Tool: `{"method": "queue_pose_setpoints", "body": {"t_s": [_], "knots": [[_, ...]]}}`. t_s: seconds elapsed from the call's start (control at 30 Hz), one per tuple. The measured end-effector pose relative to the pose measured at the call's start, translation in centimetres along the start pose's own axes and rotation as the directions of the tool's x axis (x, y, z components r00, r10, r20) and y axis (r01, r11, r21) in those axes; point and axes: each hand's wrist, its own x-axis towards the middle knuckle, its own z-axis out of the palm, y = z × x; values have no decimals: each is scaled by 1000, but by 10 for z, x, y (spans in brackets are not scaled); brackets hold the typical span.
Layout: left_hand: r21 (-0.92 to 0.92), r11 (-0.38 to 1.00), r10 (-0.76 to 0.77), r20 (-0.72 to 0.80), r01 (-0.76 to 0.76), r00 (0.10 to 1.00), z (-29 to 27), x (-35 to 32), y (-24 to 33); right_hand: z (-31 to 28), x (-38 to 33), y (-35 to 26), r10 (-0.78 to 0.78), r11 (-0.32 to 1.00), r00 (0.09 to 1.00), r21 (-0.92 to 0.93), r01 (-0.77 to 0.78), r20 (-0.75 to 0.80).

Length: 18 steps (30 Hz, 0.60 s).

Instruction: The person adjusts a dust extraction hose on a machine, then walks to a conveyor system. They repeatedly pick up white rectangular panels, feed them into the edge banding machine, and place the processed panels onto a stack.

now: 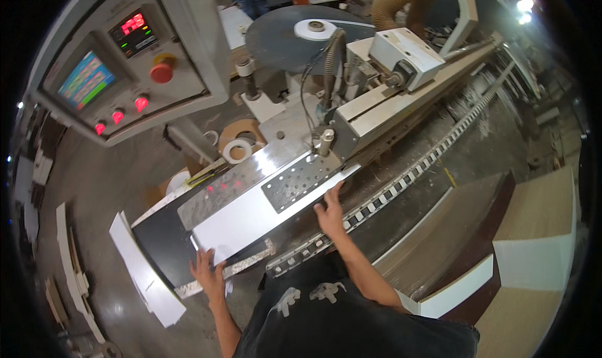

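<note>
A long white panel (235,225) lies on the bed of an edge-banding machine (401,101). At the panel's left end, my left hand (209,275) touches the near corner with fingers spread. Farther right, my right hand (330,212) rests at the panel's near edge, its fingers stretched out. A dark plate dotted with holes (300,181) sits at the panel's far side; how the two overlap is not plain. Just beyond it stands a metal post (325,142) with hoses. Neither hand is wrapped around anything.
A control box (135,60) with lit screen, red stop knob and red buttons stands at upper left. Behind the bed is a round dark reel table (276,38). A roller track (401,181) runs along the near side. White boards (145,267) lie left; larger panels (533,264) stand right.
</note>
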Motion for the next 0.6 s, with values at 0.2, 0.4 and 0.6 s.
{"method": "queue_pose_setpoints", "body": {"t_s": [0.2, 0.4, 0.6], "knots": [[8, 993, 119, -93, -119, 989, 32, 25, 59, -70, 36, 37, 100, 990, 995, 93, -102, 21], [-127, 986, 91, -118, -106, 989, 84, 24, 88, -36, -33, -39, 320, 398, 823, 722, -566, 469], [-240, 922, 341, 130, -304, 931, 53, 47, 96, 51, -86, -96, 265, 202, 805, 785, -585, 531]]}}
